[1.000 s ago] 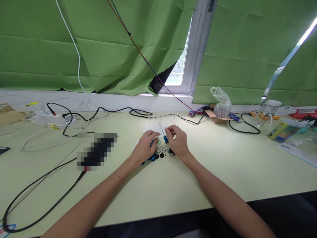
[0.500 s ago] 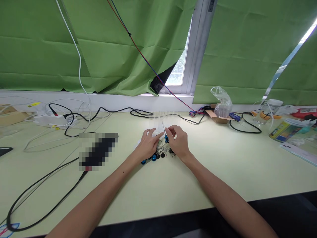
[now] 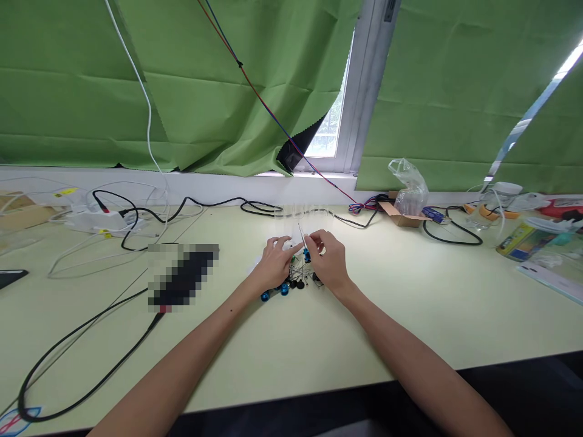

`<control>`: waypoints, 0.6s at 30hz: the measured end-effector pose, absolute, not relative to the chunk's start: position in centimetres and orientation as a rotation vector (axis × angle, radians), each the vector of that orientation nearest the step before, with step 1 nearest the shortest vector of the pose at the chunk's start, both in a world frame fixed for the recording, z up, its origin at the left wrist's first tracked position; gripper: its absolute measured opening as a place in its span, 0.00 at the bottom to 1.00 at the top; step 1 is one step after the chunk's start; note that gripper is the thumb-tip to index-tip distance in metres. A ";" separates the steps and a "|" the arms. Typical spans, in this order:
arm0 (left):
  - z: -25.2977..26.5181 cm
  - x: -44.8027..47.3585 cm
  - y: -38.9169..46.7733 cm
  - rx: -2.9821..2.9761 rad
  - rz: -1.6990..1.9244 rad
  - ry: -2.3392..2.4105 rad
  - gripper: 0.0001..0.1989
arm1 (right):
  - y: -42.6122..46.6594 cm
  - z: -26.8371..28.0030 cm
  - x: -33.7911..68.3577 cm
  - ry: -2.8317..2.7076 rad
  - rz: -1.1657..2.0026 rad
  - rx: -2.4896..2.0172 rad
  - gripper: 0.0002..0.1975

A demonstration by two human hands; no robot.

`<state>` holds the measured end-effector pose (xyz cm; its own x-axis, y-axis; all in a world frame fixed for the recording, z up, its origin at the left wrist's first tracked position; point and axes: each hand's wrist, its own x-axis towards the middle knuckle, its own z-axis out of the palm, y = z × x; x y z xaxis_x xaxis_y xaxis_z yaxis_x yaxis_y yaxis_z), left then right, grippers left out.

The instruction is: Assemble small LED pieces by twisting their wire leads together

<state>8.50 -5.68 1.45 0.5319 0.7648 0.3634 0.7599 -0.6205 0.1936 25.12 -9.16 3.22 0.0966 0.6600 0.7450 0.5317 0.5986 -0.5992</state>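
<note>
Both hands meet over a small pile of electronic parts on the table. My right hand (image 3: 330, 260) has thumb and fingertips pinched on a thin metal lead (image 3: 300, 233), which sticks up past them. A small blue part (image 3: 307, 255) shows just below those fingertips; whether it joins the lead I cannot tell. My left hand (image 3: 274, 265) is open over the pile's left side, its index finger stretched toward the pinch and the other fingers apart. Under and between the hands lie round black parts (image 3: 300, 284), round blue parts (image 3: 285, 289) and loose wire legs (image 3: 297, 273).
Behind the hands stands a clear plastic box (image 3: 304, 212). A black cable (image 3: 207, 204) runs along the back. To the left lie a blurred dark device (image 3: 184, 276) and a white power strip (image 3: 98, 220). A cardboard box (image 3: 403, 216) and a clear tub (image 3: 523, 238) stand right.
The hands hold nearly the same pose over the parts. The whole view has shifted very slightly, and the left hand has edged a little to the right.
</note>
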 end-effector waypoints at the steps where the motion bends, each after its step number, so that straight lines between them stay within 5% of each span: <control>1: 1.5 8.5 -5.6 2.738 0.655 1.366 0.30 | -9.2 3.2 25.1 -1.557 0.128 -1.031 0.10; 18: 1.7 8.4 -6.1 2.726 0.721 1.335 0.27 | -9.2 3.3 25.1 -1.548 0.147 -1.042 0.10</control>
<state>8.44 -6.14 1.71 0.5271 0.7527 0.3944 0.7424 -0.6337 0.2173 25.14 -9.25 3.32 0.1050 0.6718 0.7333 0.5219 0.5904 -0.6156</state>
